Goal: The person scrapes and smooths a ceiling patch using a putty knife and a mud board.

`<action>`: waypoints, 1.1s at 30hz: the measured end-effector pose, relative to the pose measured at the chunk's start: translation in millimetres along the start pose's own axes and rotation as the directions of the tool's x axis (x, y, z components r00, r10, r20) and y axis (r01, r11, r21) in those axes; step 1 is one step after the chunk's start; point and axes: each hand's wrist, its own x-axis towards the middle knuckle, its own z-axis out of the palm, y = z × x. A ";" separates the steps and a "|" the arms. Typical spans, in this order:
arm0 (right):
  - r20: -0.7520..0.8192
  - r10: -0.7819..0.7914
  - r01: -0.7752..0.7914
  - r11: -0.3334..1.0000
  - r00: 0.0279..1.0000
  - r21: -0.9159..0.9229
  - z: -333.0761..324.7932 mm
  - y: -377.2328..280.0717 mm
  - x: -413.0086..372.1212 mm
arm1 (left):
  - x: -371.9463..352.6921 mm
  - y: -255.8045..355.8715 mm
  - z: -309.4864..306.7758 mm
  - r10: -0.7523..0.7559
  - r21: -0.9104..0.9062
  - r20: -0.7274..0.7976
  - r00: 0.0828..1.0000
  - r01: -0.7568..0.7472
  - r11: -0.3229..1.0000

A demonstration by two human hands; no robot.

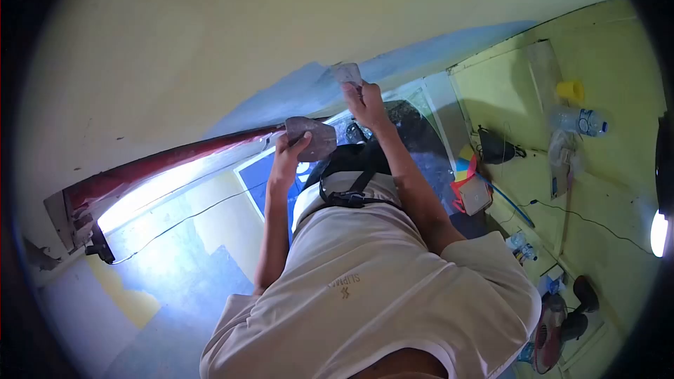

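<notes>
My left hand [286,160] is closed around a broad grey plate [311,139], its thumb lying over the near face. A smaller putty knife [347,74] with a flat, pale-smeared blade is gripped in my right hand [366,107]. The blade lies right at the cream wall [175,42], where it overlaps a blue-grey patch [295,91] in this view. The plate is held lower and to the left, below that patch's edge.
A dark red strip [168,161] with a bright lamp [140,200] runs along the wall at left. On the yellow wall at right are a plastic bottle [588,123], a yellow cup [570,90] and a black bag [495,146]. A cable [189,221] hangs at left.
</notes>
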 end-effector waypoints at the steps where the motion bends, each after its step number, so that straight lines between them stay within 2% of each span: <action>1: 0.005 0.016 -0.016 1.000 1.000 0.025 3.0 -0.7 1.6 | -0.9 1.2 1.9 -0.008 -0.001 0.013 1.000 0.008 1.000; 3: 0.021 0.065 -0.066 0.995 0.998 0.077 9.1 -2.8 -5.5 | -1.7 0.4 0.1 -0.035 0.026 0.007 0.999 0.035 0.999; 4: -0.024 0.087 -0.084 0.991 0.996 0.108 12.2 1.2 -10.8 | -3.5 -1.9 -1.7 -0.037 -0.001 0.015 0.999 0.037 0.999; 6: -0.017 0.088 -0.085 0.986 0.996 0.142 8.7 -4.3 -7.9 | 0.1 0.6 -0.3 -0.019 -0.039 0.006 1.000 0.019 0.999; 8: 0.032 0.123 -0.126 0.978 0.992 0.167 9.1 -13.8 -7.4 | 1.1 1.2 2.9 -0.013 -0.062 -0.036 0.999 0.011 0.998; 10: 0.057 0.150 -0.158 0.972 0.987 0.174 10.5 -8.4 -10.7 | 0.0 0.3 0.0 -0.039 -0.038 -0.001 0.999 0.039 0.998; 15: 0.032 0.089 -0.094 0.973 0.996 0.212 8.2 -23.8 -4.2 | 8.5 -0.4 -3.4 -0.013 -0.043 -0.008 1.000 0.012 0.999; 16: 0.053 0.133 -0.142 0.949 0.990 0.280 7.8 -40.6 -2.2 | 10.1 -3.2 -3.3 -0.015 -0.043 -0.030 0.999 0.014 0.999; 19: 0.082 0.152 -0.170 0.941 0.985 0.294 11.9 -23.9 -4.5 | 5.0 6.4 -0.2 -0.014 0.003 -0.032 0.999 0.014 1.000; 20: 0.047 0.150 -0.157 0.934 0.988 0.320 11.2 -21.8 -9.0 | 6.9 7.1 -1.3 0.004 0.001 -0.028 1.000 -0.004 1.000; 22: 0.061 0.165 -0.175 0.879 0.984 0.443 8.9 -60.7 -4.1 | 8.3 -0.2 -2.9 0.025 -0.014 -0.024 0.999 -0.025 1.000; 23: 0.074 0.180 -0.193 0.847 0.981 0.495 10.0 -70.1 -5.4 | 8.9 -3.1 -2.2 -0.004 -0.017 -0.009 1.000 0.004 1.000; 26: 0.052 0.162 -0.170 0.902 0.985 0.398 17.2 -38.0 -11.8 | 11.6 0.1 -2.7 -0.070 -0.038 0.044 0.997 0.071 0.997; 28: 0.060 0.174 -0.184 0.929 0.983 0.321 14.0 -45.6 -9.3 | 13.5 1.2 -1.8 -0.026 -0.007 0.041 0.999 0.027 1.000; 30: 0.069 0.154 -0.169 0.920 0.986 0.353 18.9 -52.9 -5.0 | 15.8 -0.7 -4.4 -0.026 0.044 0.041 0.999 0.024 0.999; 31: 0.072 0.153 -0.169 0.914 0.986 0.370 20.3 -54.9 -7.8 | 15.1 -0.6 -4.1 -0.054 -0.010 0.077 0.996 0.055 0.998; 32: 0.037 0.122 -0.127 0.949 0.992 0.289 19.2 -44.1 -5.7 | 15.1 -2.2 -3.5 -0.050 0.007 0.084 0.995 0.049 0.999; 33: 0.038 0.157 -0.161 0.937 0.987 0.308 18.2 -44.5 -7.9 | 16.4 -0.7 -4.6 -0.039 0.025 0.092 0.995 0.037 0.999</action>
